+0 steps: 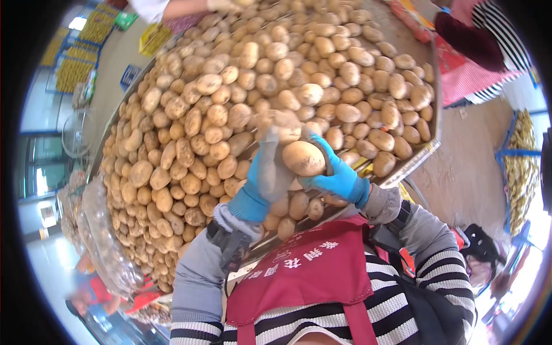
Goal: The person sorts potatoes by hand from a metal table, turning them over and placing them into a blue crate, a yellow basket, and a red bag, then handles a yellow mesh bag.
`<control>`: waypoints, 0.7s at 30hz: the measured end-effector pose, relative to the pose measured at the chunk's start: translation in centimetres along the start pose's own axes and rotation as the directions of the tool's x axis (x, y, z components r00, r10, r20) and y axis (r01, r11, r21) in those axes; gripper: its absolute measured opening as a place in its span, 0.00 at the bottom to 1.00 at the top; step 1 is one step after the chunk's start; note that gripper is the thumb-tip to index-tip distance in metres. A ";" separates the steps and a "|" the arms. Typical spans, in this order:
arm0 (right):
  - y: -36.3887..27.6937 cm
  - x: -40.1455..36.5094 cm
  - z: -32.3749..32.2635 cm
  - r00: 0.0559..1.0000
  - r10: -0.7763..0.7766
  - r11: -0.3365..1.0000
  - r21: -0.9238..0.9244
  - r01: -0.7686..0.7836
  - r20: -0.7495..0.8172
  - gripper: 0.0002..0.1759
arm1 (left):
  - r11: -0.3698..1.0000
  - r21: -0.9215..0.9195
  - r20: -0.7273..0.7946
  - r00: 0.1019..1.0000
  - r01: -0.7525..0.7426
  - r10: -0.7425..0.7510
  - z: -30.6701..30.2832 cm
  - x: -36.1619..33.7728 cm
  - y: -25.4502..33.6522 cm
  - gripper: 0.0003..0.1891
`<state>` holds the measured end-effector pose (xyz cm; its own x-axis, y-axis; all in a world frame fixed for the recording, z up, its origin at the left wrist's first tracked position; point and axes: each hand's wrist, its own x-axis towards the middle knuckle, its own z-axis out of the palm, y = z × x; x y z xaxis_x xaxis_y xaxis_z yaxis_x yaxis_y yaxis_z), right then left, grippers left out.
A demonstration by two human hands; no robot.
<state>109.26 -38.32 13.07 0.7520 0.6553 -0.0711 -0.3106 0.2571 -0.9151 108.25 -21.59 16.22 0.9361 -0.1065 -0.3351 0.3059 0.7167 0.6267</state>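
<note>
Both my hands wear blue gloves and are raised close in front of me over a big display table heaped with potatoes (241, 115). My right hand (336, 175) grips one tan potato (303, 158) from the right side. My left hand (261, 184) holds a grey, dusty cloth (273, 167) pressed against the potato's left side. The cloth hides most of my left fingers.
The metal display table's rim (411, 161) runs along the right and near edges. A clear plastic bag of potatoes (100, 241) hangs at the left edge. Other people stand at the far side (172, 8) and far right (489, 52). Produce crates (523, 167) sit right.
</note>
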 end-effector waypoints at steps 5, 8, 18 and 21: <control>-1.3 -9.8 -5.4 0.992 0.122 0.857 0.504 -0.111 0.011 0.42 | 0.969 -0.103 0.244 0.950 0.224 -0.194 3.5 -0.8 -1.8 0.30; 0.6 -21.0 -7.6 0.966 0.031 0.884 0.459 0.093 -0.255 0.39 | 0.825 -0.242 0.276 0.852 0.510 -0.445 4.0 -0.1 -5.6 0.27; 12.9 -45.5 7.5 0.259 0.029 0.573 0.228 0.787 -0.965 0.23 | 0.605 0.092 0.404 0.526 0.791 -0.748 4.1 -4.5 -13.1 0.31; 19.5 -50.4 14.5 -0.010 0.309 0.399 0.120 0.909 -0.951 0.23 | 0.495 0.071 0.338 0.446 0.866 -0.829 4.7 -5.5 -14.2 0.32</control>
<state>56.88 -56.05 4.58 0.4494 -0.6021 -0.6599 0.4899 0.7838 -0.3816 99.58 -34.46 12.45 0.2226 -0.8744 -0.4310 0.9744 0.2136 0.0699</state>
